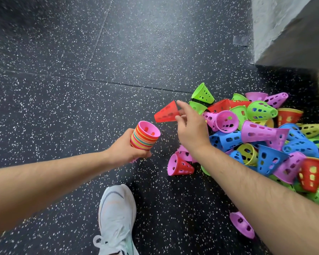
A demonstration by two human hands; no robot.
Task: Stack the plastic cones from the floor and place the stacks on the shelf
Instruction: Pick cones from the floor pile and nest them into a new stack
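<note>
Black rubber floor (63, 107), flecked white and crossed by tile seams, fills most of the frame. A rough grey wall corner (284, 30) stands at upper right, with a grey tape patch (240, 40) on the floor beside it. At centre, the left hand (125, 150) grips a nested, many-coloured cone stack (145, 137). Just right of it, the right hand (190, 129) pinches a red cone (165, 113) between thumb and fingers. A loose cone pile (265, 135) lies at right, and a white sneaker (116, 218) at the bottom.
</note>
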